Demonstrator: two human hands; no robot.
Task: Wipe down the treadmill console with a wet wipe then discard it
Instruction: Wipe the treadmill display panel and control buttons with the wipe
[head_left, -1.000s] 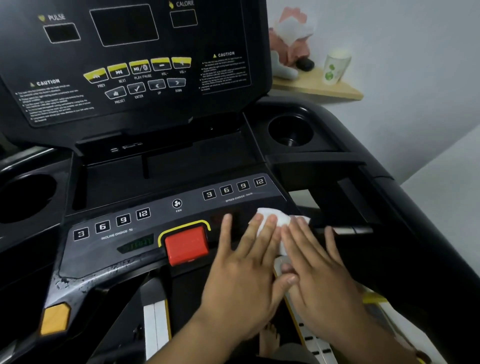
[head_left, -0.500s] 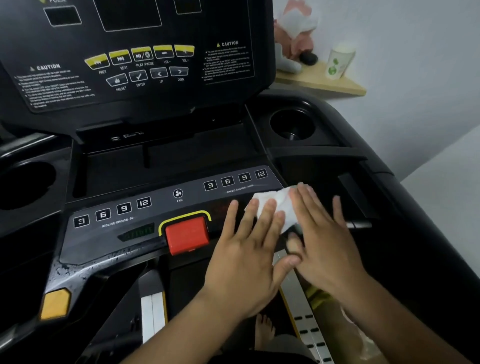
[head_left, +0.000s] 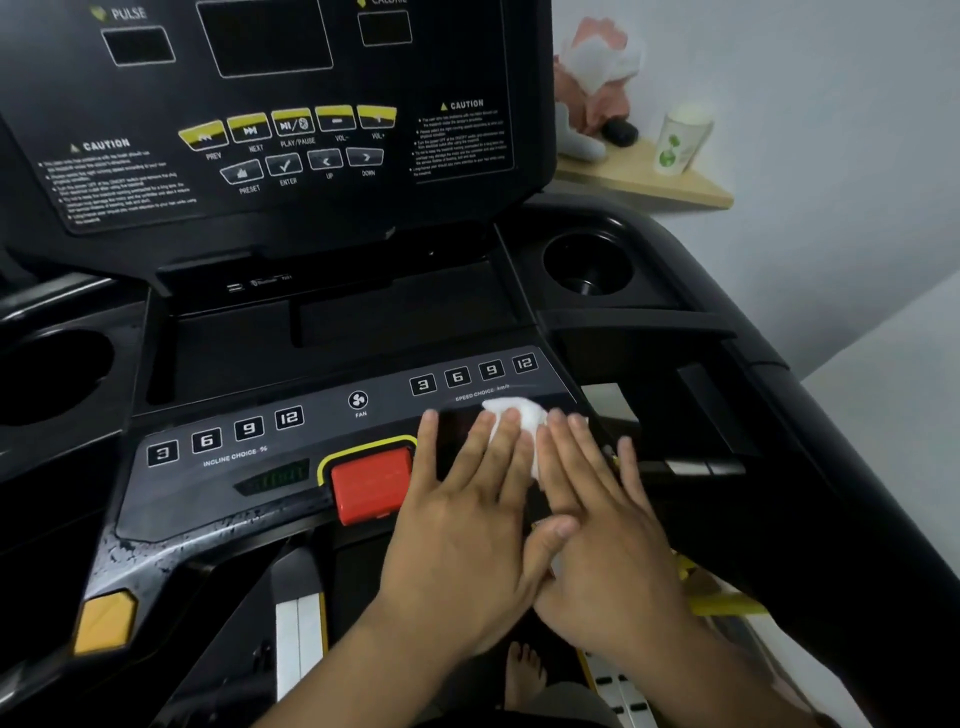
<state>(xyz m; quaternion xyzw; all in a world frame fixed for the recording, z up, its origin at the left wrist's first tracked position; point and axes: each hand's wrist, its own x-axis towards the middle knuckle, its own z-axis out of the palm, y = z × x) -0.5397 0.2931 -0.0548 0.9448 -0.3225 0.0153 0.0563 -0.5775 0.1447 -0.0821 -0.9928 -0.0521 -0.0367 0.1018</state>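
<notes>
Pressing flat with straight fingers, the left hand (head_left: 467, 525) and right hand (head_left: 608, 530) pin the white wet wipe (head_left: 519, 418) under their fingertips on the treadmill console (head_left: 311, 431), right of the red stop button (head_left: 370, 482).

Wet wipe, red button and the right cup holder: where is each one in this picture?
wet wipe (head_left: 519, 415): head view, the white bunched part that shows.
red button (head_left: 370, 480): head view, middle of its top.
right cup holder (head_left: 566, 260): head view, its inner wall.
</notes>
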